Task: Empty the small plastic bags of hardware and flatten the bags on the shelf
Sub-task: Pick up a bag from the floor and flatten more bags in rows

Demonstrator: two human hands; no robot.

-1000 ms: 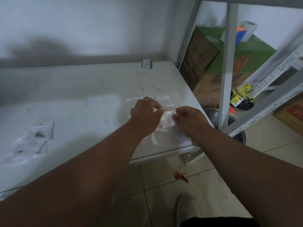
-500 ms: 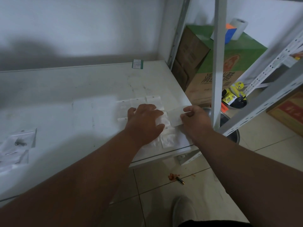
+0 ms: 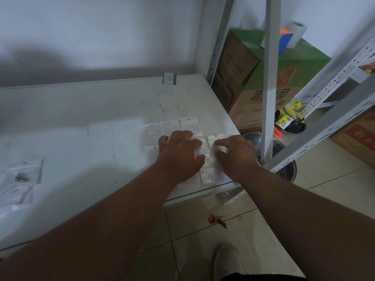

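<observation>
— Why are both hands spread flat near the shelf's (image 3: 101, 122) front right corner?

— To press a bag smooth. The left hand (image 3: 180, 153) lies palm-down, fingers straight, on an emptied bag (image 3: 203, 149); the right hand (image 3: 235, 154) rests beside it, fingertips on the neighbouring bag, gripping nothing.

— And the tidy patch around them?

— Flattened bags (image 3: 188, 123) laid edge to edge, probably so none curl up.

— What's left?

— The bags with hardware still in them (image 3: 22, 175), well apart at the left edge.

Filled bags (image 3: 19, 179) cut off left
</observation>
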